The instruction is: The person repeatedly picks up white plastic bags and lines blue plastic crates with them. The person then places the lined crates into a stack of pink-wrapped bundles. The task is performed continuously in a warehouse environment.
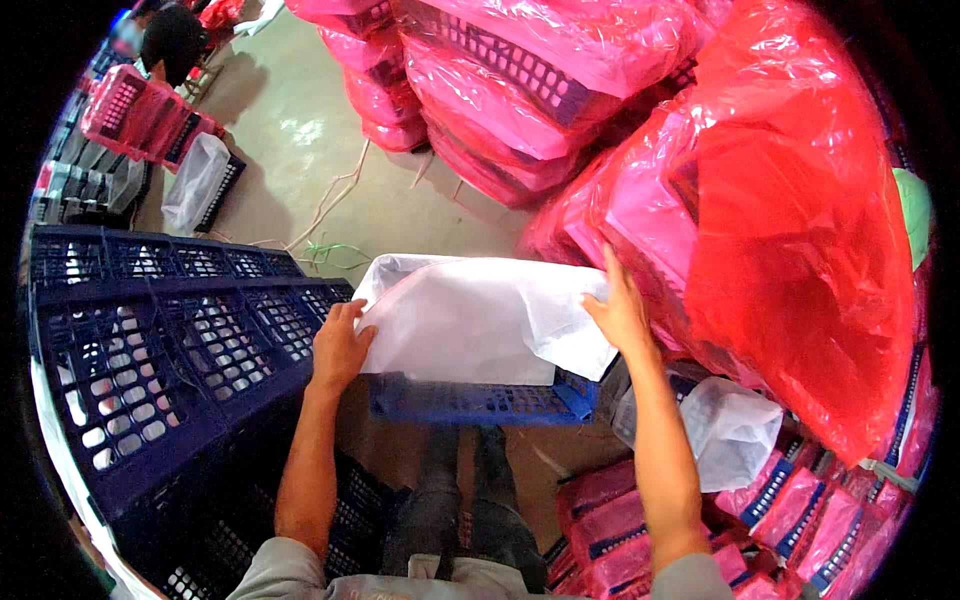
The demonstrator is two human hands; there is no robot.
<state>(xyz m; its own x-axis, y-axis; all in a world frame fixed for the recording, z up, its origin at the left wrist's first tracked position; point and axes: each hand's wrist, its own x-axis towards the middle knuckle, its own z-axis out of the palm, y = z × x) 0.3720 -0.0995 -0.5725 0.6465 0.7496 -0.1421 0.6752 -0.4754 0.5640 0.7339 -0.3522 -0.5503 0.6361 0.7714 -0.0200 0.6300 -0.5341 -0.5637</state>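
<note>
The left hand [343, 345] is grasping the left edge of a white liner [450, 320]; the right hand [624, 312] is holding its right edge between thumb and outstretched fingers. The liner is draping over a blue crate [480, 400], in front of the person's legs. Dark blue crates [150, 288] are standing leftward; 1 large red plastic bag [800, 230] is bulging rightward, beside pink-wrapped crates [500, 75].

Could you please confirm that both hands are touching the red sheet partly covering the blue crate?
Not quite: the head view shows a white sheet, not a red one; the left hand and right hand do touch it, over the blue crate.
</note>
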